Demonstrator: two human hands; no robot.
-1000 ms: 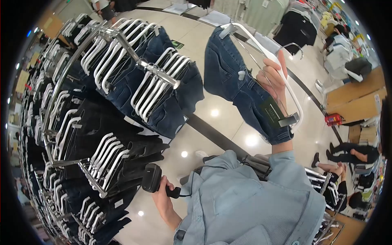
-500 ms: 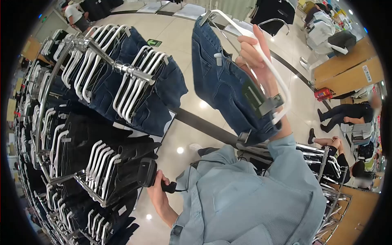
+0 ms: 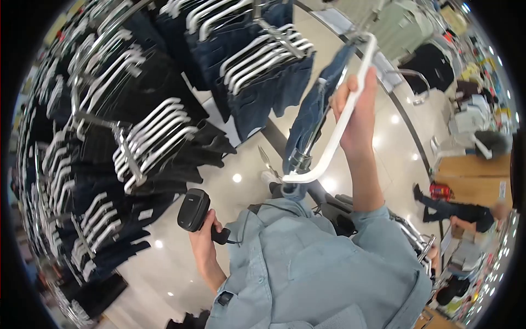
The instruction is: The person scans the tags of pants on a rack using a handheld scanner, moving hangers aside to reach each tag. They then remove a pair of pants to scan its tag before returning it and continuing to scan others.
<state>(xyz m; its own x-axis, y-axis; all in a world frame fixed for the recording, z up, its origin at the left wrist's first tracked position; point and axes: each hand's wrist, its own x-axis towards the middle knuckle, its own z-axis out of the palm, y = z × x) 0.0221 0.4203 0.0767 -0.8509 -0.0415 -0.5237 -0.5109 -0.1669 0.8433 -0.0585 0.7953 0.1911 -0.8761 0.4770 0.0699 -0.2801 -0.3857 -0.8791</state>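
My left hand (image 3: 204, 241) grips a black handheld barcode scanner (image 3: 193, 211) by its handle, with a cable running from it toward my shirt. The scanner is near the dark trousers on the rack. Raised at upper right, my right hand (image 3: 357, 109) is closed around a white clip hanger (image 3: 335, 141) with a metal hook. From its clips hangs a blue denim garment (image 3: 308, 120), now seen nearly edge-on, so its leg length cannot be made out. The fingers partly hide the hanger.
White hangers (image 3: 156, 134) with dark trousers (image 3: 211, 145) fill metal racks at left. Dark denim (image 3: 263, 101) hangs at the top. A fire extinguisher (image 3: 440, 191) stands by wooden panels (image 3: 471, 172) at right, near a person in dark clothes (image 3: 466, 213). Another metal rack (image 3: 419, 238) is at lower right.
The view has turned, shifting the racks rightward. The hanger and denim garment have swung from broadside to nearly edge-on and sit lower. Both hands keep their grips.
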